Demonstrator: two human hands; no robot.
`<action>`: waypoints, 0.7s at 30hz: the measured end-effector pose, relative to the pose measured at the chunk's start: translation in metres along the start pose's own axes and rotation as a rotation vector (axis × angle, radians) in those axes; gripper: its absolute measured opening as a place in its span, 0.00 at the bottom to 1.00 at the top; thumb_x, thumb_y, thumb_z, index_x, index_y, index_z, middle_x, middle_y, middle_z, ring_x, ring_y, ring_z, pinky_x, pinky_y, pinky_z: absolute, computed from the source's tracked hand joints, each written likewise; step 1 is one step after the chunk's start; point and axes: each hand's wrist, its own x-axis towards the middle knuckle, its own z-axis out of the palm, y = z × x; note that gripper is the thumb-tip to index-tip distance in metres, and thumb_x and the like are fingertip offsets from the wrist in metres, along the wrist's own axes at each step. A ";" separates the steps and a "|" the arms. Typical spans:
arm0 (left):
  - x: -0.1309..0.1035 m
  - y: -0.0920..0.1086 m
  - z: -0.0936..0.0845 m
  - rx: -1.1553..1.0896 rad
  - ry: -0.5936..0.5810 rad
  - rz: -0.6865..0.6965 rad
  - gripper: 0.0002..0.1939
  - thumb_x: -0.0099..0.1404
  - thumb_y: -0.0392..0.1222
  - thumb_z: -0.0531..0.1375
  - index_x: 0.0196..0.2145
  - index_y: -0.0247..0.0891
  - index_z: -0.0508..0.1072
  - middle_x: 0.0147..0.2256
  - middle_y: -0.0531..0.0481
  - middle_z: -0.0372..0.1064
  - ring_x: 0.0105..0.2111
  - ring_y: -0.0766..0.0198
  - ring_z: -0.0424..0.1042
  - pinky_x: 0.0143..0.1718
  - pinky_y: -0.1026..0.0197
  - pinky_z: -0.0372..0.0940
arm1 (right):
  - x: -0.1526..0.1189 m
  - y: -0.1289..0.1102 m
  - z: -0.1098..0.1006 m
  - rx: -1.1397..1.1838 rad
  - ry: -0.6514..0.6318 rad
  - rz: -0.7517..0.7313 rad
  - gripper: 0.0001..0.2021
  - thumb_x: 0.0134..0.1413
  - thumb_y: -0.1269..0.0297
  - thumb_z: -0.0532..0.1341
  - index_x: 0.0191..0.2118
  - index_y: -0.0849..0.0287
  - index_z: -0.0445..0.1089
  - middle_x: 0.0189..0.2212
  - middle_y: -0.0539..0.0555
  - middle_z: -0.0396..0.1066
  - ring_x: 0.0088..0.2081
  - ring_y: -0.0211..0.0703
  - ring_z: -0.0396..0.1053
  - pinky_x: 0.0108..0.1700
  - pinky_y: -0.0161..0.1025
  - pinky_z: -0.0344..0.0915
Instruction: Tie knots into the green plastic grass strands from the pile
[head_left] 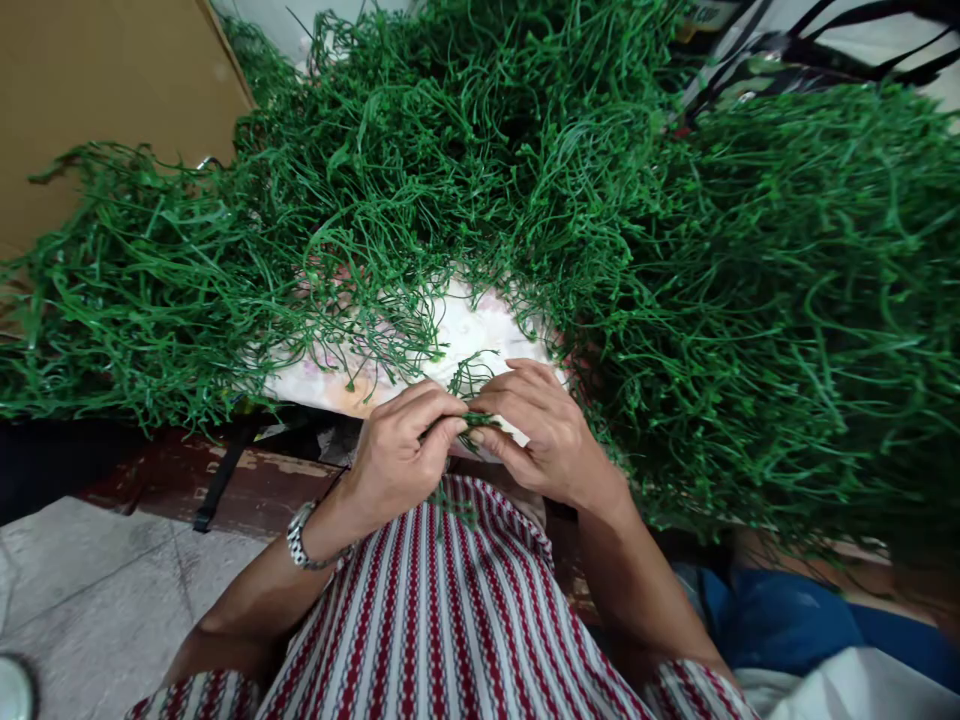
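My left hand (409, 445) and my right hand (544, 430) meet at the centre, just above the front edge of a pale, flower-patterned surface (469, 325). Pinched between the fingertips of both is a small bunch of green plastic-looking stems (471, 420), with thin sprigs sticking up between the hands. A few green strands hang below my left hand over the striped garment. Large heaps of similar green stems (480, 150) lie around the surface, behind and on both sides.
A tan panel (112, 90) stands at the back left. Black straps (862, 40) and bags lie at the back right. A worn reddish wooden edge (270, 490) with a black strap runs below the surface. Blue fabric (787, 620) shows at the lower right.
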 end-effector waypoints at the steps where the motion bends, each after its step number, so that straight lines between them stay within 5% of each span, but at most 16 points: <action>1: 0.000 -0.002 0.001 -0.017 0.006 -0.030 0.05 0.60 0.31 0.54 0.31 0.36 0.69 0.28 0.51 0.67 0.31 0.67 0.66 0.33 0.64 0.61 | 0.000 0.000 0.001 -0.009 0.016 0.018 0.10 0.54 0.64 0.58 0.41 0.61 0.66 0.37 0.55 0.70 0.43 0.43 0.66 0.53 0.49 0.57; 4: -0.001 -0.003 0.003 -0.022 -0.003 -0.057 0.05 0.60 0.31 0.54 0.30 0.37 0.68 0.28 0.51 0.66 0.31 0.66 0.65 0.34 0.63 0.60 | 0.000 -0.001 0.002 -0.051 0.088 0.025 0.11 0.53 0.64 0.59 0.43 0.58 0.66 0.43 0.56 0.69 0.49 0.47 0.62 0.53 0.51 0.56; 10: -0.002 -0.003 0.005 -0.086 -0.003 -0.028 0.08 0.59 0.28 0.52 0.31 0.37 0.69 0.29 0.51 0.64 0.32 0.66 0.65 0.34 0.63 0.60 | -0.002 0.001 0.009 0.022 0.095 0.001 0.04 0.54 0.68 0.57 0.36 0.59 0.67 0.32 0.53 0.70 0.38 0.42 0.65 0.48 0.47 0.59; 21: -0.002 -0.007 0.001 -0.090 -0.182 0.040 0.04 0.58 0.30 0.53 0.28 0.35 0.65 0.25 0.52 0.61 0.28 0.67 0.61 0.30 0.63 0.57 | -0.006 0.005 0.008 0.228 -0.076 -0.022 0.05 0.57 0.70 0.53 0.37 0.62 0.65 0.30 0.54 0.68 0.35 0.39 0.65 0.41 0.40 0.62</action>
